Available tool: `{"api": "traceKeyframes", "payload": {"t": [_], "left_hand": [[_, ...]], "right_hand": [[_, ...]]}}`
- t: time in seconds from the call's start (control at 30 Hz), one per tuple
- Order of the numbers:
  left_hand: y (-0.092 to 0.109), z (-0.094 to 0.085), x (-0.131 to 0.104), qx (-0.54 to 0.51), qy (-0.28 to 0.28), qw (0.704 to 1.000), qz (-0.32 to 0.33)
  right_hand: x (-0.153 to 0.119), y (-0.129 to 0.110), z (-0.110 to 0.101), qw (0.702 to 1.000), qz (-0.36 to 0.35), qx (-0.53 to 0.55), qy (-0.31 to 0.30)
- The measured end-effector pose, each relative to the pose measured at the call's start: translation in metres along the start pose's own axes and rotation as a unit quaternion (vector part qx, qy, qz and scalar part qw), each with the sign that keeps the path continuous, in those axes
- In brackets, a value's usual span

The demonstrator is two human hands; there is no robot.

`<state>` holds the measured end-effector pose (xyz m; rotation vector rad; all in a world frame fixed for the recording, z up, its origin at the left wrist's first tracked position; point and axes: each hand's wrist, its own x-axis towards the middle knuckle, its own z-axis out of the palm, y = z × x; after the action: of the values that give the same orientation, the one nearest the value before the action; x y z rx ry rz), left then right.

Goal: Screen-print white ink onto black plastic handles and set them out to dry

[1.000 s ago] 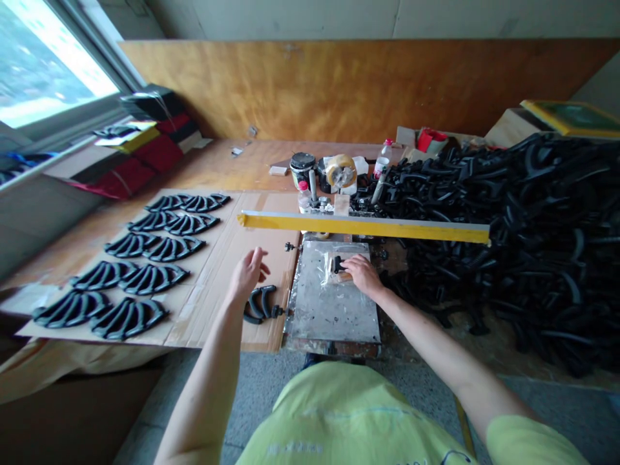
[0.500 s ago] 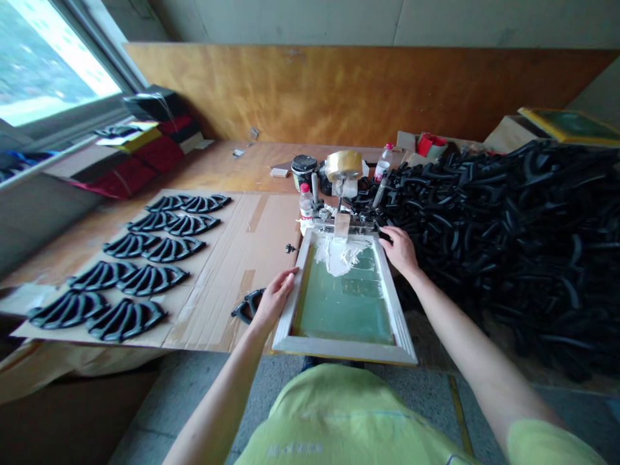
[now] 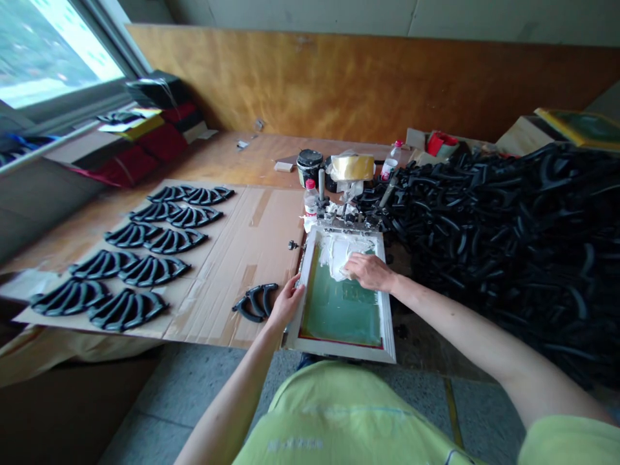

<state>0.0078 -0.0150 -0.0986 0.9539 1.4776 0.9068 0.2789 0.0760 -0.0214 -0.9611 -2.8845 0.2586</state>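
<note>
A screen frame [image 3: 389, 336] with a green mesh [image 3: 339, 316] lies in front of me. White paste [image 3: 334, 248] is spread over the mesh's far end. My left hand [image 3: 289, 300] grips the frame's left side, fingers at its edge. Over the mesh, my right hand [image 3: 371, 271] is closed at the near edge of the paste; what its fingers pinch is too hidden to name. A black fan-shaped part [image 3: 254, 302] lies on the cardboard beside my left hand.
Rows of black fan-shaped parts [image 3: 155, 268] cover the left of the cardboard [image 3: 208, 284]. A large heap of black parts [image 3: 494, 239] fills the right. Behind the frame stand a black tub [image 3: 310, 168], a tape roll [image 3: 357, 168] and bottles [image 3: 310, 199].
My right hand has moved from the frame's far right corner onto the paste and closed. The frame's near end sits further left and lower. My left hand stays at its side.
</note>
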Motion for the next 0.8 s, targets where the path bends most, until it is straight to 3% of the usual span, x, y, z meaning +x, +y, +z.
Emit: {"api": "traceKeyframes", "payload": {"t": [0.07,0.13,0.23,0.4,0.53,0.63,0.73,0.8], "left_hand": [[0.002,0.0,-0.001,-0.007,-0.007,1.0,-0.002],[0.006,0.001,-0.003,-0.018,-0.007,1.0,-0.007],[0.013,0.001,-0.007,-0.044,0.006,0.999,-0.018],[0.021,0.003,-0.011,-0.052,0.017,0.998,-0.029],[0.038,-0.001,-0.018,-0.043,-0.003,0.999,-0.033],[0.064,-0.008,-0.025,-0.05,-0.029,0.998,-0.015],[0.099,-0.01,-0.028,-0.064,-0.023,0.997,0.027],[0.123,-0.007,-0.023,-0.106,-0.005,0.991,0.076]], "right_hand": [[-0.001,0.002,-0.008,1.0,-0.005,0.018,-0.007],[0.004,0.002,-0.01,0.999,0.033,0.017,0.019],[0.004,-0.009,0.004,0.995,0.067,-0.003,0.078],[-0.008,-0.017,0.022,0.994,0.026,0.034,0.098],[0.025,0.007,-0.003,0.981,0.12,0.061,0.139],[0.049,0.033,-0.032,0.967,0.194,0.042,0.162],[0.037,0.063,-0.052,0.941,0.237,0.012,0.243],[0.012,0.083,-0.051,0.899,0.295,0.016,0.322]]}}
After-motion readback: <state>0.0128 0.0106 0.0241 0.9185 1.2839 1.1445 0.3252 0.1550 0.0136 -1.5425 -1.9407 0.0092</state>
